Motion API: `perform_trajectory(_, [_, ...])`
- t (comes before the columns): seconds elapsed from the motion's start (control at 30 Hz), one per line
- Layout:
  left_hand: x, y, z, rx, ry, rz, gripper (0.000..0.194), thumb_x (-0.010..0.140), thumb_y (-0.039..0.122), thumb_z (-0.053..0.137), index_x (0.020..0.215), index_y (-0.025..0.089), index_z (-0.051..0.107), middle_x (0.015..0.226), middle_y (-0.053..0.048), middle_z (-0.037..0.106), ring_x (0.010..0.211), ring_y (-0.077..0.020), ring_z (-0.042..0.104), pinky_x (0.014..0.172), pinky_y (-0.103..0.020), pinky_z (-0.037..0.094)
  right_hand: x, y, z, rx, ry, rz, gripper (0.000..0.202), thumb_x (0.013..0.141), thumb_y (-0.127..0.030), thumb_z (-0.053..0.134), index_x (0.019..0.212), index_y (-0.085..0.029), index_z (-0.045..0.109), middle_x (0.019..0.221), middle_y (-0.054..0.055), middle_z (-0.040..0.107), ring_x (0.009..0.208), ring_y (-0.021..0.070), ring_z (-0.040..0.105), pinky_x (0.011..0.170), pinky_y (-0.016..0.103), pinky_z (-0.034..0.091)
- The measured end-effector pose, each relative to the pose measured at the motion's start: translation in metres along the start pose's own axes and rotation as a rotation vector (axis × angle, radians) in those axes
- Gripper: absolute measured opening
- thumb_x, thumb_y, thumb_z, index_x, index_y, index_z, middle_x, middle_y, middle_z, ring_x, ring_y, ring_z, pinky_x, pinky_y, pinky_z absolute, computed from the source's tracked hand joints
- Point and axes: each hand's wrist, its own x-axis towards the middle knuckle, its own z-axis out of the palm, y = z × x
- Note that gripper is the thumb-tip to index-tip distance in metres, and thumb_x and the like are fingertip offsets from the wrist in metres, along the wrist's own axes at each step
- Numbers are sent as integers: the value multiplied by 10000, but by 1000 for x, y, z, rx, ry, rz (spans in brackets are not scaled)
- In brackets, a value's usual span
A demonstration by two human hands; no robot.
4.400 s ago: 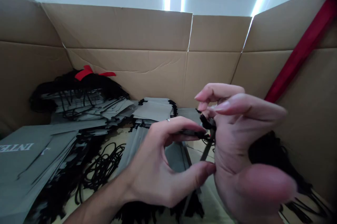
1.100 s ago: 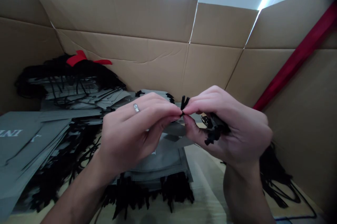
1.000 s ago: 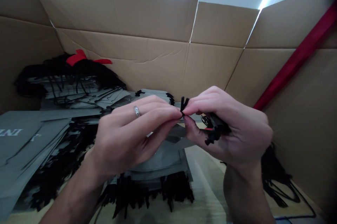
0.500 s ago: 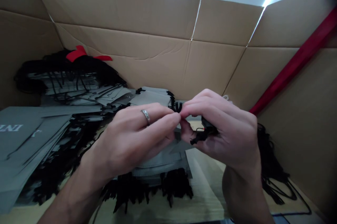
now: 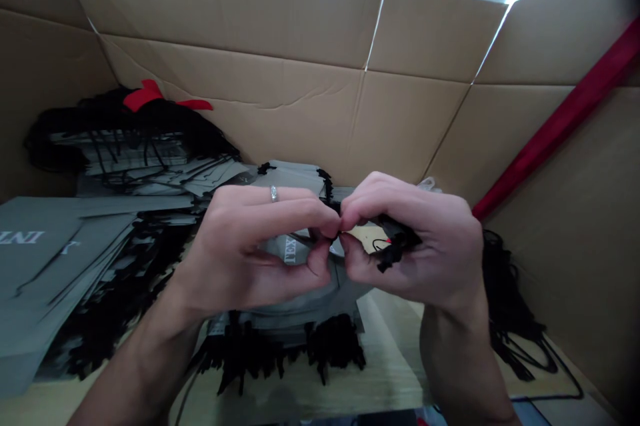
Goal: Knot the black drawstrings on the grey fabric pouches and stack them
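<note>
My left hand (image 5: 220,253), with a ring on one finger, is closed in a pinch, thumb against fingertips. Between those fingertips is a thin black cord (image 5: 335,237), mostly hidden. My right hand (image 5: 440,246) pinches at the same spot, its fingertips meeting the left ones. A small bunch of black cords (image 5: 400,243) is tucked in the right palm, its ends sticking out. Behind and below the hands lies a stack of grey printed pieces (image 5: 300,316), white letters showing through the left hand's finger gap. Black cord ends (image 5: 335,349) fringe the stack's near edge.
Grey pieces with white lettering (image 5: 45,273) fan out at left. Behind them is a pile topped with black cords (image 5: 130,123) and a red strip (image 5: 145,96). More black cords (image 5: 510,306) lie at right. Cardboard walls (image 5: 280,79) enclose the wooden table (image 5: 395,359).
My left hand has rolled, so its thumb and the gap behind the pinch now show. The right hand has shifted slightly left, still pinching. The view has tilted a little.
</note>
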Motion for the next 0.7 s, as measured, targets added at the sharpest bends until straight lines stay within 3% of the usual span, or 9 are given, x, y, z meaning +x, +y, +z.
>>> perform_trajectory(0.17, [2,-4,0,-115,-7,-11,338,775,72,825,1015,306,783,821,21,782,692,-185,757,619,-300,593,1,3,-1,93,15,35,311,771,-9,733,959,-256,760,830,-28,769,709,150,704,636,290,601])
perform_trajectory(0.27, [3,-3,0,10,-7,-11,309,846,102,819,1051,332,796,861,30,816,700,-176,774,648,-297,615,0,4,-4,11,27,60,311,792,-11,754,969,-267,762,848,-32,780,721,151,711,621,286,594])
perform_trajectory(0.5, [-4,7,2,356,28,157,214,981,158,840,1120,299,759,987,20,849,821,-177,830,748,-275,675,-4,-4,-7,-190,64,40,229,896,-64,777,985,-273,748,884,-13,784,762,170,716,678,320,626])
perform_trajectory(0.7, [-14,6,4,384,63,138,175,972,142,851,998,280,747,967,9,831,915,-210,838,807,-290,688,-2,-5,-2,-241,68,-32,176,966,-77,763,1024,-243,752,911,22,805,823,190,720,736,348,642])
